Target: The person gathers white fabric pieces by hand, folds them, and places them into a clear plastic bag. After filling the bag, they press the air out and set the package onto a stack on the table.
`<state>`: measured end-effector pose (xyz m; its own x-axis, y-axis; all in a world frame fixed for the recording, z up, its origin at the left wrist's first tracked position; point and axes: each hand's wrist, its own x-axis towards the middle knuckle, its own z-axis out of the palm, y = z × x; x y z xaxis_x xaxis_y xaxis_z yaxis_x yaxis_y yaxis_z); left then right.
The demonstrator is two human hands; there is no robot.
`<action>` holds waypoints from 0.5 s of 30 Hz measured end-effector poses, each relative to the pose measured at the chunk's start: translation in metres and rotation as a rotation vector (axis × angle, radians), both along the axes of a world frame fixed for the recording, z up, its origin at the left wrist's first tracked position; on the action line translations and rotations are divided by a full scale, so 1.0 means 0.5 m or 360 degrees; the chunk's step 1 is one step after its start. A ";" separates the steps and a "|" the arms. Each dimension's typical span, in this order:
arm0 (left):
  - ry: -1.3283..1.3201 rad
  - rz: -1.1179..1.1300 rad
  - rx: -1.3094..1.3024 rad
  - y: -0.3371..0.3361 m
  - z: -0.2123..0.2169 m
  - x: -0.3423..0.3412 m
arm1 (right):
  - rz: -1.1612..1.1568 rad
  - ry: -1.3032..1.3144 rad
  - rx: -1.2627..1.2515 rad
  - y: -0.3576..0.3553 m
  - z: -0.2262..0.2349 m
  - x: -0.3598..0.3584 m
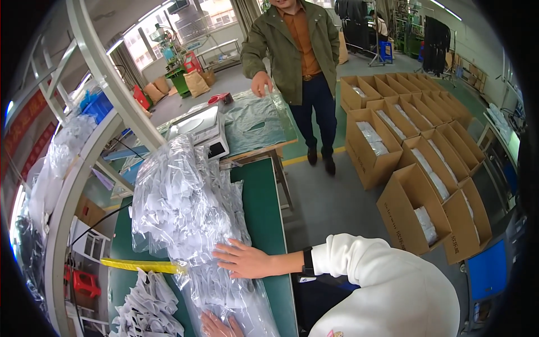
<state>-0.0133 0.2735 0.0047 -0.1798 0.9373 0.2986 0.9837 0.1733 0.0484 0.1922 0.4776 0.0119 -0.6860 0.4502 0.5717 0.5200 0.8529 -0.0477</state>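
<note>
the long clear plastic bag (185, 213) stuffed with pale folded fabric pieces lies lengthwise on the green tabletop (261, 208), running from beside the white scale (199, 128) down toward your body. your right hand (242, 259) rests flat on the bag's lower half, fingers spread wide and pressing the plastic, gripping nothing. your left hand (220, 326) lies at the bag's near end, at the bottom edge of the view; only the fingers show, laid open on the plastic. a yellow strip (143, 265) sticks out from the bag's left side, level with your right hand. just left of the bag's near end sits a loose heap of the same pale pieces (146, 309). beyond the bag's far end, past the scale, a sheet of greenish plastic film (258, 121) covers the next table. behind that film stands another person (297, 50) in a green jacket, one hand hanging over it. well to the right of the bag, on the floor, rows of open cardboard boxes (415, 140) hold similar clear packs.
</note>
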 end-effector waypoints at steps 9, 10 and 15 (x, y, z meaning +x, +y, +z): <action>-0.0088 0.0067 -0.0044 0.007 0.002 0.003 | 0.0413 0.0729 0.0025 -0.058 0.092 -0.077; -0.0086 0.0063 -0.0047 0.003 -0.027 -0.013 | 0.0600 0.0688 -0.0240 -0.092 0.070 -0.098; -0.0778 -0.0290 0.0296 -0.012 -0.132 -0.094 | 0.1072 0.0205 -0.0150 -0.298 -0.096 -0.131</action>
